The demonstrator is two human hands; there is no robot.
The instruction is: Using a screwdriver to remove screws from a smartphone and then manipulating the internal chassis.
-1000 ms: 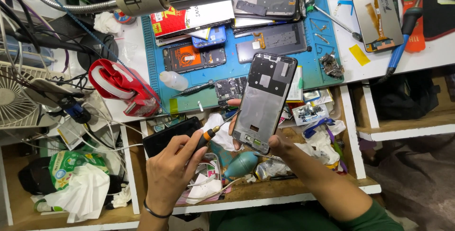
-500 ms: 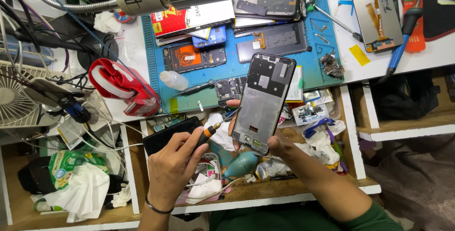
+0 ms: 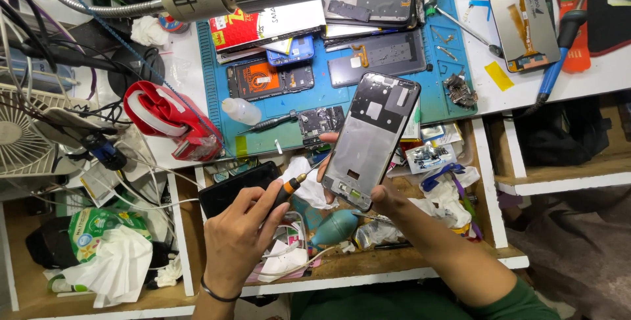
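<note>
- The right hand [image 3: 374, 192] is closed on the lower end of a stripped dark phone frame with a silver metal midplate [image 3: 371, 139], tilted up over the front edge of the blue silicone repair mat [image 3: 453, 50], thumb at the bottom corner and fingers behind.
- The left hand [image 3: 240, 238] pinches a small orange-and-black precision screwdriver [image 3: 292, 185], its grip wrapped round the handle and the thin tip aimed at the frame's lower left edge, near it; whether it touches I cannot tell.
- To do this well, I'd judge: keep the frame steady, seat the tip square in the screw head, and turn lightly.
- A teal rubber dust blower [image 3: 335, 228] lies just below the frame amid white tissue scraps [image 3: 309, 185] in the cluttered wooden drawer [image 3: 401, 271].
</note>
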